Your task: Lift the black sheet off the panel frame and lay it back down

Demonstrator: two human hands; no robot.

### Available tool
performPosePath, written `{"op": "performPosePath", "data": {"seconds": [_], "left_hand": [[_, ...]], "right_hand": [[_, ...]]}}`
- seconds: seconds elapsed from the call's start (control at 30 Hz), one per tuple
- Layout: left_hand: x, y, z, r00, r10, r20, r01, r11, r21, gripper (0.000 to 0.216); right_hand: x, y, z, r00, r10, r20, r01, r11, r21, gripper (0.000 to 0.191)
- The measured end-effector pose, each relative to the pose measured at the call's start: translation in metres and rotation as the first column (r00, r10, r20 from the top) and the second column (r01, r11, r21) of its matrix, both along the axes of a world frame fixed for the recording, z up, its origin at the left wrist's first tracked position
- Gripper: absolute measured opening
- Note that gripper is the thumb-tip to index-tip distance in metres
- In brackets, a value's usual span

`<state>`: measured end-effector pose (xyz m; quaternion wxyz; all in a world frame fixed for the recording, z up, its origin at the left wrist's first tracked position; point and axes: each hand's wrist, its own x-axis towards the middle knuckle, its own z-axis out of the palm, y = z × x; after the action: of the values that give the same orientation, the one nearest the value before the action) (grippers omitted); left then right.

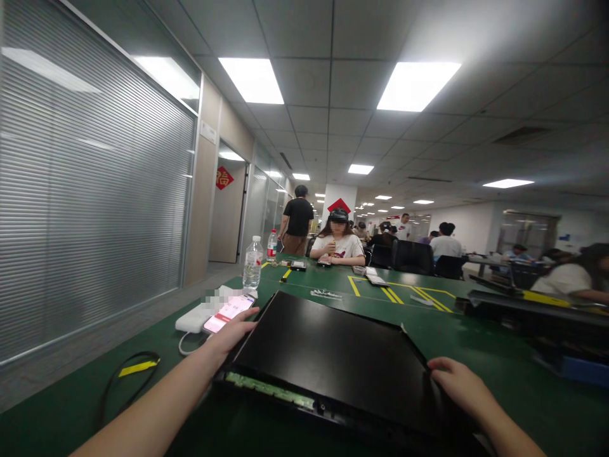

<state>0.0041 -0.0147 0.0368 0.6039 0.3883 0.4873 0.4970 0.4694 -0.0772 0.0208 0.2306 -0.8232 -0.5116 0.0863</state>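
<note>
A flat black display panel [328,343] lies in front of me, low over the green table. A strip of green circuit board [269,390] shows along its near edge. At the panel's left edge is my left hand [238,330], its fingers closed on the rim. My right hand [457,379] grips the right edge, the thumb and fingers partly curled around it. The undersides of both grips are hidden. Close beyond my left hand sits a lit phone [229,313] beside a white power bank [190,317] with a cable.
A water bottle [252,263] stands at the table's left edge, a red-capped bottle [271,246] behind it. A black strap [107,387] lies at near left. Dark casings [514,308] are piled at right. Across the green table [380,311], a person [340,244] in a headset is seated.
</note>
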Motion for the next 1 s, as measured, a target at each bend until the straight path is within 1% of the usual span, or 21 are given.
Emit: {"op": "performPosePath", "data": {"seconds": [0.1,0.2,0.27,0.37,0.47,0.63,0.73,0.77,0.83,0.9,0.93,1.0], "left_hand": [[0.000,-0.003,0.000,1.000,-0.027,0.003,0.027,1.000,0.009,0.083],[-0.002,-0.006,0.000,0.999,-0.050,0.018,0.049,0.998,0.028,0.078],[-0.002,-0.008,0.000,0.998,-0.066,0.019,0.066,0.997,0.034,0.067],[-0.002,-0.011,0.001,0.994,-0.108,0.013,0.108,0.993,0.052,0.044],[-0.003,-0.009,-0.003,0.994,-0.094,-0.052,0.099,0.989,0.106,0.029],[-0.002,-0.002,-0.011,0.993,-0.069,-0.097,0.080,0.990,0.118,0.032],[0.000,-0.002,-0.013,0.989,-0.096,-0.109,0.110,0.986,0.127,0.023],[0.000,-0.002,-0.012,0.989,-0.083,-0.125,0.101,0.985,0.140,0.018],[0.001,-0.004,-0.011,0.979,-0.001,-0.204,0.040,0.981,0.190,0.012],[0.001,-0.004,-0.010,0.944,0.091,-0.318,-0.004,0.965,0.264,0.017],[0.000,-0.004,-0.010,0.927,0.100,-0.363,0.010,0.957,0.289,0.020],[0.000,-0.004,-0.010,0.915,0.051,-0.400,0.079,0.950,0.301,0.027]], "right_hand": [[0.001,0.001,-0.003,1.000,0.019,-0.023,-0.019,1.000,-0.006,0.029],[0.001,0.001,-0.004,0.998,0.038,-0.045,-0.038,0.999,0.008,0.028],[0.001,0.002,-0.005,0.998,0.040,-0.056,-0.040,0.999,0.007,0.028],[0.001,0.003,-0.007,0.998,0.039,-0.058,-0.039,0.999,0.011,0.028],[0.003,0.005,-0.009,0.998,0.042,-0.046,-0.041,0.999,0.028,0.028],[0.004,0.006,-0.010,0.997,0.056,-0.043,-0.055,0.998,0.040,0.026],[0.005,0.007,-0.011,0.997,0.049,-0.062,-0.047,0.998,0.035,0.027],[0.005,0.007,-0.012,0.997,0.050,-0.067,-0.048,0.998,0.033,0.027],[0.005,0.008,-0.012,0.996,0.049,-0.071,-0.048,0.999,0.026,0.028],[0.005,0.008,-0.012,0.996,0.053,-0.074,-0.052,0.999,0.016,0.028],[0.005,0.008,-0.012,0.996,0.054,-0.075,-0.053,0.999,0.011,0.028],[0.004,0.007,-0.011,0.996,0.058,-0.071,-0.058,0.998,0.002,0.029]]}}
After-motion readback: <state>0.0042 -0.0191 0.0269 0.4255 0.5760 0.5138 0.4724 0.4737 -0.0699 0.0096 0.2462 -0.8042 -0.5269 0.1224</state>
